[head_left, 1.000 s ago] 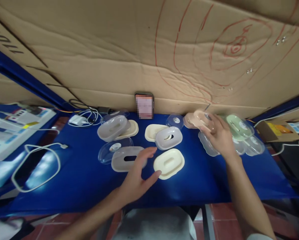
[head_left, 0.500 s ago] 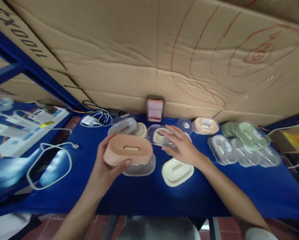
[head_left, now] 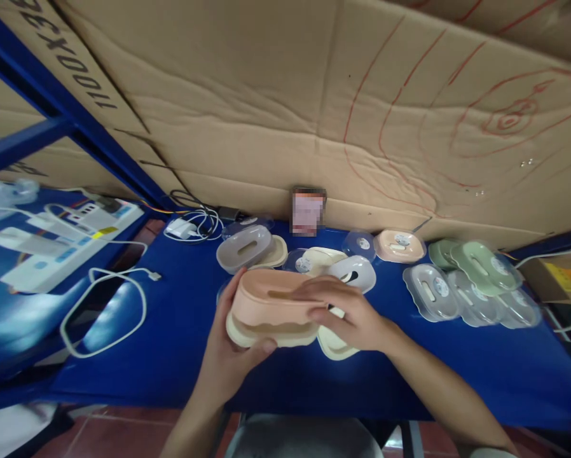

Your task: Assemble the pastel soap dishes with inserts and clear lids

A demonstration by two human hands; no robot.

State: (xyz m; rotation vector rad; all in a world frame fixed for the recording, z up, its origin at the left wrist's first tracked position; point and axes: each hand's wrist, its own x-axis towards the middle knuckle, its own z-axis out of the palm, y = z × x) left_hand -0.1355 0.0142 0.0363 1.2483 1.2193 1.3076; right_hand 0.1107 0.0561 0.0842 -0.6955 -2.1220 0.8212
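- Left hand [head_left: 228, 356] grips the peach soap dish [head_left: 271, 299] stacked on a cream tray [head_left: 266, 334], above the blue bench [head_left: 180, 343].
- Right hand [head_left: 350, 315] clasps the same stack's other end.
- Green dishes [head_left: 481, 264] lie well apart, far right.

The blue table [head_left: 194, 356] is bare near the front edge. Farther back, soap dishes [head_left: 461, 286] crowd the right side, and a white cable [head_left: 104, 305] loops on the left.
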